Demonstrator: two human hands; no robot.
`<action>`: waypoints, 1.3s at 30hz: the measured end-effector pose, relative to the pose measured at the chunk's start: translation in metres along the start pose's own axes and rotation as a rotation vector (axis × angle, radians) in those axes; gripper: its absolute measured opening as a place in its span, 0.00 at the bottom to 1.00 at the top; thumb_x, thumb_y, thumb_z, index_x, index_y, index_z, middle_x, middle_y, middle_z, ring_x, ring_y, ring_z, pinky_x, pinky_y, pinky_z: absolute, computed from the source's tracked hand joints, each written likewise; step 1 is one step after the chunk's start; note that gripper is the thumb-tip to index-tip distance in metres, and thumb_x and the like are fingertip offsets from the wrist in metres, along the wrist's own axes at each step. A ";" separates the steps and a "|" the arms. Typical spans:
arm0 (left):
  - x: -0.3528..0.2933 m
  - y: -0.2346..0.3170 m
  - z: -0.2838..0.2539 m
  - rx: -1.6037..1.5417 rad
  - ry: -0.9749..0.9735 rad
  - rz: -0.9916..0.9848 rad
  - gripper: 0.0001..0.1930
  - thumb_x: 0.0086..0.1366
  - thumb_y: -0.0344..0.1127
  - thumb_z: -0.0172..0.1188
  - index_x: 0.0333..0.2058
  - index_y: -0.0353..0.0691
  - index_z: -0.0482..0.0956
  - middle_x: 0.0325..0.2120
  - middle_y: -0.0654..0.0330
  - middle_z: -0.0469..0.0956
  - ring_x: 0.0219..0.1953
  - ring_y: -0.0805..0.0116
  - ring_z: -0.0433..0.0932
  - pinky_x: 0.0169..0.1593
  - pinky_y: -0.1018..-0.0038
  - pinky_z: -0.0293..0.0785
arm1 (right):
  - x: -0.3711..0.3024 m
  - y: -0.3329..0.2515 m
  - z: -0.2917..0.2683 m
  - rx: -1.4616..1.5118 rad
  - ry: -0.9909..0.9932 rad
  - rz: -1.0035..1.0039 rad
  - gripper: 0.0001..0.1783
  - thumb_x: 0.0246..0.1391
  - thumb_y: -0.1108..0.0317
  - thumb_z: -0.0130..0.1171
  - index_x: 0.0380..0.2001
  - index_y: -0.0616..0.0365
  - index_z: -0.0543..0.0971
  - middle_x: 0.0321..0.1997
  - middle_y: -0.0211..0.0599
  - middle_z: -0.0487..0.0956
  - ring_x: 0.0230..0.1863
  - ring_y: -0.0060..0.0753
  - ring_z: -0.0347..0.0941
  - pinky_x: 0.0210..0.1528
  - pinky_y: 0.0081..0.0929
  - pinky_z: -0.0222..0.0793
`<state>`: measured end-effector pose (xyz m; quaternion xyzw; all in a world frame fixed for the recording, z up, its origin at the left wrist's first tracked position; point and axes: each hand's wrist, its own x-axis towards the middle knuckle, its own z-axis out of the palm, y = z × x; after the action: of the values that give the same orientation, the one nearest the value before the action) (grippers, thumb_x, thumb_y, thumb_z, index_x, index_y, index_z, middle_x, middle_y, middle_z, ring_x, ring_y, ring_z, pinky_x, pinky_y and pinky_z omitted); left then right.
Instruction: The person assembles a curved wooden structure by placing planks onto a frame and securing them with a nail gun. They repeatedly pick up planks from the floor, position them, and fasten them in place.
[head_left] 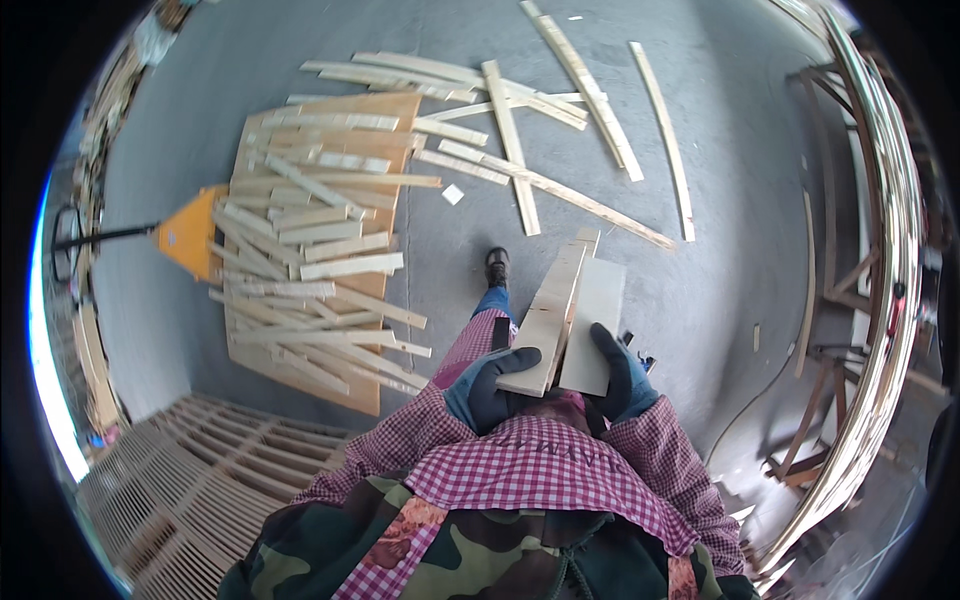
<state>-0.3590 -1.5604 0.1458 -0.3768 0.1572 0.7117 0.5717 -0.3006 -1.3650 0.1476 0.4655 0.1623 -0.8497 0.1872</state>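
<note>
"How are your hands placed?"

"My left grip (492, 387) is closed on some tan planks (545, 330), thumb on top. My right grip (616, 372) is closed on a paler board (597, 320), also with its thumb over the face. The undersides of both are hidden from me."

"And where is that wood?"

"Right of the plywood sheet (405, 110), well apart from it, with planks and board side by side. My dark boot (498, 267) is right of the sheet too."

"What lies around?"

"Nearer me than the sheet, a slatted stack (200, 480). On the sheet, jumbled strips (330, 233); at its left edge, a yellow pallet truck (188, 237). Beyond its right edge, loose lengths (510, 150) on the floor."
</note>
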 end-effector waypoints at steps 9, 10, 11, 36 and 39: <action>0.014 0.035 0.054 0.296 -0.064 0.063 0.26 0.64 0.32 0.51 0.58 0.29 0.56 0.49 0.44 0.69 0.50 0.52 0.72 0.54 0.60 0.72 | -0.045 -0.051 -0.076 0.352 0.017 -0.528 0.23 0.54 0.67 0.53 0.52 0.64 0.67 0.48 0.47 0.75 0.50 0.46 0.73 0.53 0.45 0.71; 0.016 0.045 0.061 0.337 -0.040 0.068 0.26 0.64 0.31 0.51 0.58 0.30 0.56 0.49 0.45 0.68 0.50 0.52 0.72 0.54 0.59 0.73 | -0.051 -0.055 -0.079 0.406 0.057 -0.594 0.23 0.54 0.68 0.53 0.53 0.63 0.66 0.50 0.46 0.74 0.50 0.46 0.72 0.53 0.45 0.71; 0.015 0.054 0.073 0.446 -0.045 0.118 0.30 0.62 0.28 0.55 0.61 0.37 0.54 0.50 0.46 0.68 0.51 0.54 0.72 0.51 0.59 0.75 | -0.053 -0.057 -0.091 0.408 0.048 -0.591 0.24 0.54 0.69 0.52 0.54 0.62 0.65 0.51 0.45 0.73 0.51 0.45 0.72 0.52 0.45 0.71; 0.266 -0.015 0.290 0.424 -0.346 -0.117 0.34 0.62 0.34 0.56 0.64 0.40 0.50 0.60 0.49 0.59 0.60 0.55 0.63 0.55 0.60 0.71 | -0.125 -0.084 -0.333 1.038 0.460 -0.801 0.21 0.47 0.65 0.56 0.45 0.63 0.73 0.41 0.45 0.78 0.40 0.44 0.76 0.46 0.42 0.73; 0.295 -0.054 0.352 0.105 -0.404 -0.293 0.34 0.64 0.31 0.53 0.64 0.41 0.47 0.61 0.48 0.58 0.61 0.54 0.62 0.57 0.59 0.71 | -0.139 -0.125 -0.387 1.037 0.453 -0.946 0.21 0.43 0.71 0.57 0.44 0.61 0.69 0.38 0.43 0.75 0.39 0.47 0.75 0.42 0.45 0.74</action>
<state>-0.4521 -1.1088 0.1799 -0.2154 0.0204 0.6730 0.7073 -0.0073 -1.0581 0.0800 0.5386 -0.0421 -0.6901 -0.4815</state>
